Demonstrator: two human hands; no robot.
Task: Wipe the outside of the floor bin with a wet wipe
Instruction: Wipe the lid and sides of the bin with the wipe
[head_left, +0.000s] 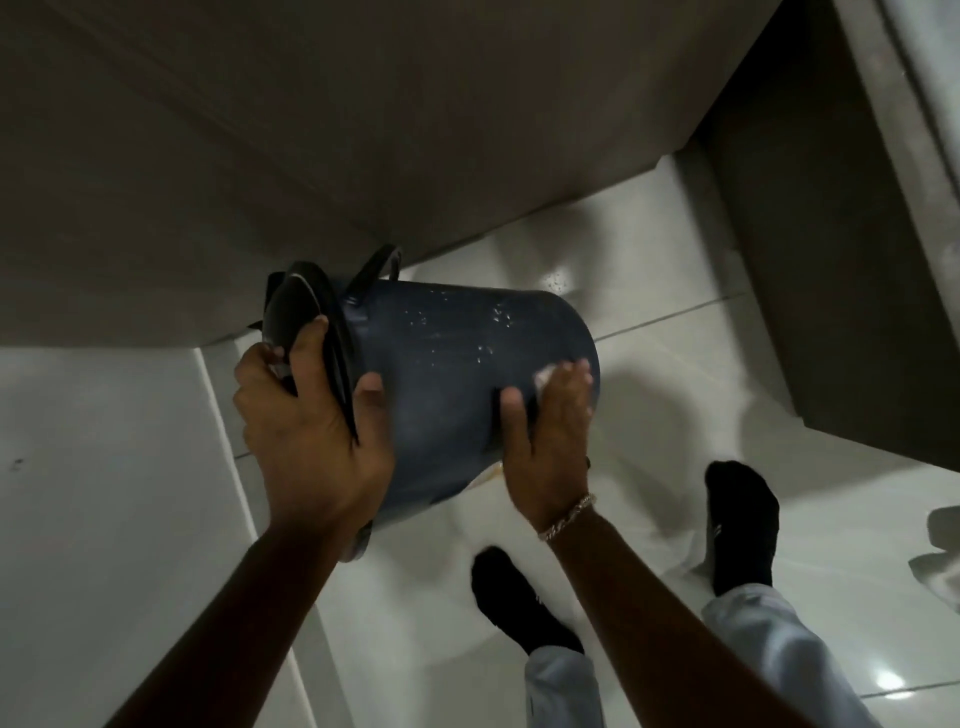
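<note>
A dark blue floor bin (447, 374) is held off the floor, tipped on its side with its black lid end to the left and its base to the right. My left hand (306, 415) grips the rim and the black lid (301, 312) at the bin's mouth. My right hand (545, 431) presses flat against the bin's side near the base, with a white wet wipe (546, 376) showing under the fingertips. Wet drops glisten on the bin's upper side. A black handle (376, 262) sticks up behind the rim.
Glossy white floor tiles (649, 364) lie below. A brown cabinet front (260, 156) fills the top and a second dark unit (831, 260) stands at the right. My two feet in black socks (743, 525) stand under the bin. Something white lies at the right edge (943, 545).
</note>
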